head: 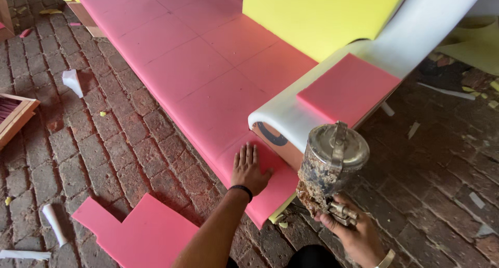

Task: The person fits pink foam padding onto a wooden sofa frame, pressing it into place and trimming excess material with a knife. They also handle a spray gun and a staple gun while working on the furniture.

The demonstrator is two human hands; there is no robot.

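Floor: brick (104,143), foam scraps | left hand (250,170) flat on pink foam (197,76) | right hand (353,234) gripping spray gun (330,166)

Left arm is reaching up from the bottom centre of the frame, forearm bare, running diagonally toward the middle. Left hand (250,170) is lying flat, palm down, fingers straight and slightly spread, pointing toward the top of the frame; thumb is angling out to the right. A thin black band is sitting around the left wrist. Right hand (355,232) is sitting at lower right, fingers curling into a closed grip, knuckles toward the camera, wrist bending back toward the bottom edge. A pale metallic bracelet is showing on the right wrist at the frame edge.
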